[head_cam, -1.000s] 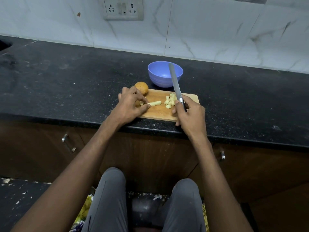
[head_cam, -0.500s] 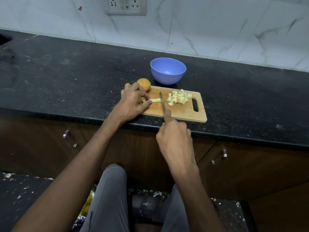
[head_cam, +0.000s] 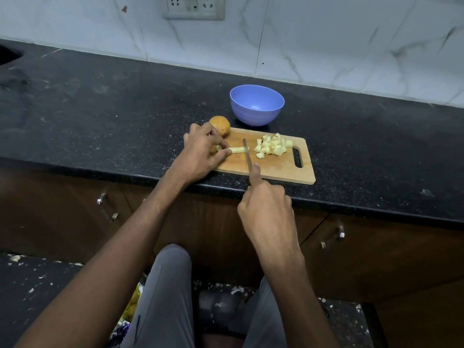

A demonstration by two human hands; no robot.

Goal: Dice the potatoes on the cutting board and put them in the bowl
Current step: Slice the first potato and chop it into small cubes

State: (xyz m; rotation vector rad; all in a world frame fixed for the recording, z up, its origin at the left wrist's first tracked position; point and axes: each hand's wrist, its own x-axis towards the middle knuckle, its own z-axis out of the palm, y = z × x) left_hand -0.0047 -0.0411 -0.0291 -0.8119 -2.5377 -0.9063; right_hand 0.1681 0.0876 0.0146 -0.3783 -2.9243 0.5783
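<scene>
1. Cutting board [head_cam: 276, 169]: wooden, at the counter's front edge; reference for all entries.
2. Potato strip [head_cam: 237, 149]: board's left-centre. Likely firm, wet-slick; best pinned near its left end.
3. Left hand [head_cam: 200, 153]: fingertips pinch the strip's left end.
4. Right hand [head_cam: 266, 209]: wrapped round the knife [head_cam: 247, 155], forefinger along the spine, blade across the strip.
5. Diced pieces [head_cam: 271, 145]: heaped right of the blade; light, loose.
6. Whole potato [head_cam: 221, 124]: board's back-left corner.
7. Bowl [head_cam: 256, 114]: behind the board, no pieces visible inside.
</scene>
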